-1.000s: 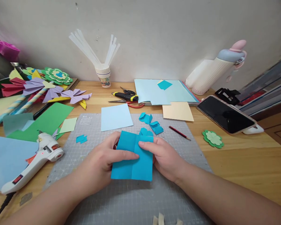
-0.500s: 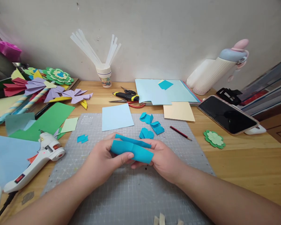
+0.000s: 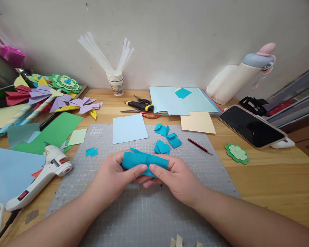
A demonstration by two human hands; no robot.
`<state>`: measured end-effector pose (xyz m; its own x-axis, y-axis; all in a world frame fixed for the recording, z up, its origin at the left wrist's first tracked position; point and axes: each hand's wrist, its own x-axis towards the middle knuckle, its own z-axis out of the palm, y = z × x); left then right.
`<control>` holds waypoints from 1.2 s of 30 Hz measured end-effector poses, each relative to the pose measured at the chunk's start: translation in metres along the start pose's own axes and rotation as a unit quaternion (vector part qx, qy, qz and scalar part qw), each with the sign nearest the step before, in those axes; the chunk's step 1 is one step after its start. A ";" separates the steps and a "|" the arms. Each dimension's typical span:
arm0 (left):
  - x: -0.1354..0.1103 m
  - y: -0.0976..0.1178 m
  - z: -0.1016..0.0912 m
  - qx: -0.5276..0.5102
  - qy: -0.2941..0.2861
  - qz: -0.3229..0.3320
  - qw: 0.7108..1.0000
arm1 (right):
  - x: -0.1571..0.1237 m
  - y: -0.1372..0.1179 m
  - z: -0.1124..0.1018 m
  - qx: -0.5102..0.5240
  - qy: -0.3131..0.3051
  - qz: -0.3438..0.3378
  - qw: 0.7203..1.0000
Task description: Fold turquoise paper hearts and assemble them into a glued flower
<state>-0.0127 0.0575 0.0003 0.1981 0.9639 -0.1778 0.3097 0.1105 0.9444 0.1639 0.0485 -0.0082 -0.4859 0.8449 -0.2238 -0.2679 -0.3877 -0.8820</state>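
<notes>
A creased sheet of blue paper (image 3: 136, 160) is held between both hands above the grey cutting mat (image 3: 134, 219). My left hand (image 3: 118, 171) grips its left end, thumb on the near face and fingers behind. Closed on the right end is my right hand (image 3: 177, 176), its thumb pressed on the lower middle beside the left thumb. Some fingers are hidden behind the paper. Just beyond the hands lie several folded blue paper pieces (image 3: 162, 147), and small blue scraps (image 3: 91, 152) sit to the left.
A white glue gun (image 3: 41, 178) rests on the left near green paper (image 3: 51, 133). Light blue paper (image 3: 130, 128), a cutter knife (image 3: 139, 105) and a paper cup of white strips (image 3: 115, 84) stand beyond. A pencil (image 3: 199, 146) and a phone (image 3: 252, 126) lie right.
My right thumb has come round to the near face of the blue paper, next to the left thumb. The paper has tilted and its folded layers are closer together.
</notes>
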 end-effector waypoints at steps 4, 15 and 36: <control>0.001 0.000 0.002 -0.084 0.025 -0.007 0.996 | 0.001 0.002 -0.001 0.012 0.032 0.016 0.999; 0.002 0.004 0.000 -0.136 -0.003 -0.072 0.988 | 0.002 0.001 -0.004 -0.014 0.075 0.014 0.997; 0.003 0.001 -0.002 -0.111 0.054 -0.103 0.987 | 0.004 0.001 -0.009 -0.008 0.137 0.007 0.990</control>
<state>-0.0141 0.0607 0.0010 0.0476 0.9343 -0.3532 0.1185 0.3459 0.9308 0.1692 0.0555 -0.0136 -0.2445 0.9089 -0.3379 -0.2482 -0.3955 -0.8843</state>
